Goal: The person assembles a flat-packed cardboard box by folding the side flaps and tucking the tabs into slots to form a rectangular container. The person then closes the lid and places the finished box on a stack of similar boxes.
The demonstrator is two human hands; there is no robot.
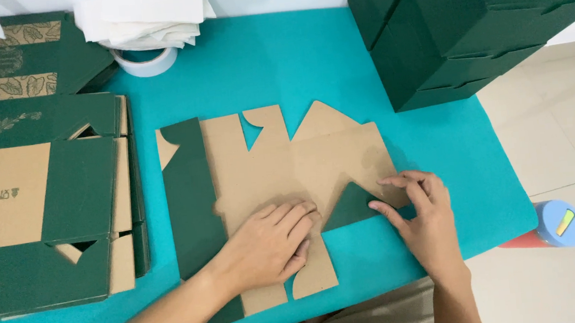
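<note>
- Head view: a flat die-cut box blank (pixel 269 184) lies brown side up near the middle of the teal table (pixel 292 57), one long flap along its left edge turned over to show green.
- The left hand (pixel 270 242) lies palm down on the lower middle of the blank, fingers spread flat and closed round nothing — a pressing hold, which by my reading pins the card against the table so it cannot slide.
- The right hand (pixel 424 222) sits at the blank's 4 o'clock corner. Thumb and fingertips are narrowed onto the edge of a small green triangular flap (pixel 348 208) that is folded over there; the pinch looks light, and how firmly it grips I cannot tell.
- So the flap lies at about 3 o'clock of the left hand's fingertips, just beside them, and at roughly 10 o'clock of the right palm, touching its fingertips.
- A stack of unfolded blanks (pixel 41 204) rests at 9 o'clock, just beside the working piece — probably kept within easy reach.
- Assembled green boxes (pixel 455 22) stand piled at 1 o'clock, well apart from the hands.
- A tape roll (pixel 146 61) and white paper sheets (pixel 143 15) sit at 11 o'clock.
- A red bottle with a blue cap (pixel 555 227) shows off the table's edge at 4 o'clock.
</note>
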